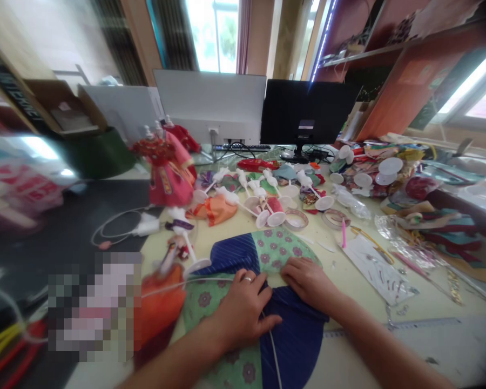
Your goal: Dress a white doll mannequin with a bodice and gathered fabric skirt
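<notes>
A patchwork cloth (295,329) of dark blue striped and green flowered panels lies on the table before me. My left hand (245,302), with a ring on one finger, rests near its middle, fingers bent and thumb stretched apart. My right hand (308,281) lies on the upper right part of the cloth, where green and blue panels meet, its fingers flat. Neither hand visibly grips anything. A thin white cable (273,346) runs across the cloth and passes beneath my left hand. Left of the cloth is an orange fabric piece (162,297).
White doll stands (190,248) and small doll clothes (214,209) crowd the table behind the cloth. Dressed dolls' forms (166,167) stand at the back left. Tape rolls (295,219), a pink pen (344,233) and a ruler (425,324) lie rightward. Two monitors (308,116) stand behind.
</notes>
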A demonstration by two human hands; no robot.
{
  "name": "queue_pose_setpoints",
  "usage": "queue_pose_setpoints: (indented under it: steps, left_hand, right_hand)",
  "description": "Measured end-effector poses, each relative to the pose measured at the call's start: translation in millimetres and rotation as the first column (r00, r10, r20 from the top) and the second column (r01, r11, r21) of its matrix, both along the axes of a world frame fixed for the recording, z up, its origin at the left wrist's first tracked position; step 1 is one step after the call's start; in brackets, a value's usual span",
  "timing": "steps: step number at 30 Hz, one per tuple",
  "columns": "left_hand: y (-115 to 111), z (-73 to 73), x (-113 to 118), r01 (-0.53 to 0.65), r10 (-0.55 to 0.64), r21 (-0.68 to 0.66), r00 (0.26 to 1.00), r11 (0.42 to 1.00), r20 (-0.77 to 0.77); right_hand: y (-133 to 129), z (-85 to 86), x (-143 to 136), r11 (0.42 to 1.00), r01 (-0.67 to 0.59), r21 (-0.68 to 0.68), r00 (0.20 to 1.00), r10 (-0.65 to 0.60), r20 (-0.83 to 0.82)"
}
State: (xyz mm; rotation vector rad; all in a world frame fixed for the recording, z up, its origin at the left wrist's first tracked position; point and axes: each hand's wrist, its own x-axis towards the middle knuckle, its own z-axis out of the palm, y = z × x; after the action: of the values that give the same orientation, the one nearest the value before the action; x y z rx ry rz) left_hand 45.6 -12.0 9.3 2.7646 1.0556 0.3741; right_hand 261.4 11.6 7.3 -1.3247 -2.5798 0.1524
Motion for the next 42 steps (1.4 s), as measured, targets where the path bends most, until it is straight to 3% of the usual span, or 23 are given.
queue_pose_setpoints:
  steps: [6,17,27,35,42]
  left_hand:
    - [0.3,0.8,0.2,-0.001,0.001,0.006,1.0,1.0,0.004]
    - [0.6,1.8,0.0,0.0,0.0,0.01,1.0,1.0,0.004]
    - [1.5,1.6,-1.4,0.013,-0.013,0.002,1.0,1.0,0.003]
    - [1.7,1.8,-1.1,0.017,-0.017,0.01,1.0,1.0,0.01]
    - [2.2,1.1,-0.9,0.019,-0.019,0.012,1.0,1.0,-0.004]
  right_hand:
    - [1.5,6.0,-4.4,0.999,-0.019,0.03,0.998,0.017,0.069]
    - [5.2,0.9,0.8,0.994,0.006,0.111,0.993,-0.018,0.115]
    - [6.2,19.6,41.0,0.969,0.212,0.127,0.974,-0.22,0.051]
    - [-0.9,13.4,13.4,0.997,0.066,0.049,0.997,-0.068,0.034]
    - [3.0,5.1,14.4,0.996,0.054,0.072,0.994,-0.06,0.09]
